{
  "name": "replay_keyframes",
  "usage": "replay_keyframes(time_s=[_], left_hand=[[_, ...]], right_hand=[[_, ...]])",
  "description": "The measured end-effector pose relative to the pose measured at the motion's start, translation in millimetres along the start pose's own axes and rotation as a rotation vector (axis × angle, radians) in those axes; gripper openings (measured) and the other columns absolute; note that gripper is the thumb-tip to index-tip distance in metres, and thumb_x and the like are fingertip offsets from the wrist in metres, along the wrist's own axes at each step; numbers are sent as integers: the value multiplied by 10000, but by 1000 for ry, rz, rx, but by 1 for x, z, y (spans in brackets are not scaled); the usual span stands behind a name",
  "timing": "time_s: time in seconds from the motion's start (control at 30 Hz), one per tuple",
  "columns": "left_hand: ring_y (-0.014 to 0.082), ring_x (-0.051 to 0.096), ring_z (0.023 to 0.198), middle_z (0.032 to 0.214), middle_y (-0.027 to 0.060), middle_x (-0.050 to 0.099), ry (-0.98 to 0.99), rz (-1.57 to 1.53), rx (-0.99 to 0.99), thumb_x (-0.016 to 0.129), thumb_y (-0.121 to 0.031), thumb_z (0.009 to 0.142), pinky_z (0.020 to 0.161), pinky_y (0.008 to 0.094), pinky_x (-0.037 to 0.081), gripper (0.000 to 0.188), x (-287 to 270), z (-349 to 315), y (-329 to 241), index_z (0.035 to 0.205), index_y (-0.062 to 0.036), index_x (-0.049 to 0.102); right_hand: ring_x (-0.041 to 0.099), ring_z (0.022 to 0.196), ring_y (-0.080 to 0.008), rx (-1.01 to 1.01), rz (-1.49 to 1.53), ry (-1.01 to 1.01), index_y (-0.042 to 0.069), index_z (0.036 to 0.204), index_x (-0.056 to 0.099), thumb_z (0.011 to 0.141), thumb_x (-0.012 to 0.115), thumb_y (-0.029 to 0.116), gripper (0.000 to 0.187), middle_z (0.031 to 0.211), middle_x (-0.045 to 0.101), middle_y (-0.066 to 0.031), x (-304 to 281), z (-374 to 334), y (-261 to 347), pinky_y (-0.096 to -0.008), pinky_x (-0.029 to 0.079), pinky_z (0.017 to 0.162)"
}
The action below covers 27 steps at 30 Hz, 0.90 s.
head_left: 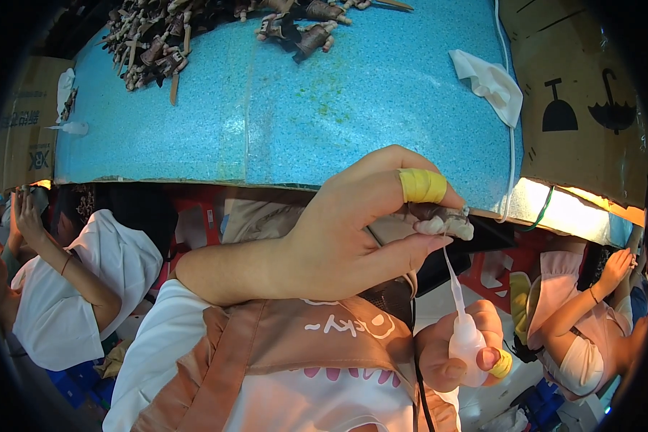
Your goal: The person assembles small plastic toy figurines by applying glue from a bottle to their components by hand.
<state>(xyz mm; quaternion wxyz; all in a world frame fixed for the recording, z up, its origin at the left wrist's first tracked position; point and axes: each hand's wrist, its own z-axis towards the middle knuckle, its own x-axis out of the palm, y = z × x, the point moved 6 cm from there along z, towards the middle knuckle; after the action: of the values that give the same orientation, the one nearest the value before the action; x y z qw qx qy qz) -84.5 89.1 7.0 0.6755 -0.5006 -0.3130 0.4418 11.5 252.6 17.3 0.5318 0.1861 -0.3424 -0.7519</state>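
Note:
My left hand point(338, 230) reaches across from the left, yellow tape round one finger. Between its thumb and fingertips it pinches a small figurine piece point(443, 225), whitish with a dark brown part; the fingers cover some of it. Below it, my right hand point(435, 353) grips a translucent white squeeze bottle point(466, 335) with a long thin nozzle, and a finger of this hand also wears yellow tape. The nozzle points up, its tip at the underside of the piece by my left thumb; whether they touch, I cannot tell.
On the blue tabletop point(201, 137) lies a heap of brown figurines point(155, 47). A white cloth point(493, 83) and a white cable point(512, 158) lie at the right. Another squeeze bottle point(73, 128) lies far left. A cardboard box point(583, 93) stands right; people work at both sides.

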Motion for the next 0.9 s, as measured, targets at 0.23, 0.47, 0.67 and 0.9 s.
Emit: replay_keyframes(time_s=[0.23,0.47,0.67,0.9], left_hand=[[173,546,807,942,96,523,-163,-19,38,637,-6,742,671,251,454,261,-4,1,4,996,3,577],[191,507,971,1075,135,470,16,0,-25,581,91,745,845,289,410,349,-1,0,2,1084,41,513],[192,509,972,1072,132,467,-14,-29,4,580,91,749,848,292,411,353,-3,1,1,1090,37,510],[190,527,958,1053,124,465,-14,-34,-84,579,90,756,841,294,428,347,-2,-1,5,1091,39,504]], right_hand=[[364,415,-100,16,48,-9,119,931,511,757,646,204,235,560,457,26,-5,0,0,-249,230,403],[336,417,-98,19,34,37,116,916,515,757,654,227,238,560,446,26,-9,-1,-3,-247,210,407],[330,417,-93,49,7,62,113,903,520,757,659,223,229,570,463,26,-10,-1,-2,-246,209,408],[320,415,-93,17,21,-30,110,888,515,762,658,242,231,556,437,30,-11,-1,-2,-250,201,414]])
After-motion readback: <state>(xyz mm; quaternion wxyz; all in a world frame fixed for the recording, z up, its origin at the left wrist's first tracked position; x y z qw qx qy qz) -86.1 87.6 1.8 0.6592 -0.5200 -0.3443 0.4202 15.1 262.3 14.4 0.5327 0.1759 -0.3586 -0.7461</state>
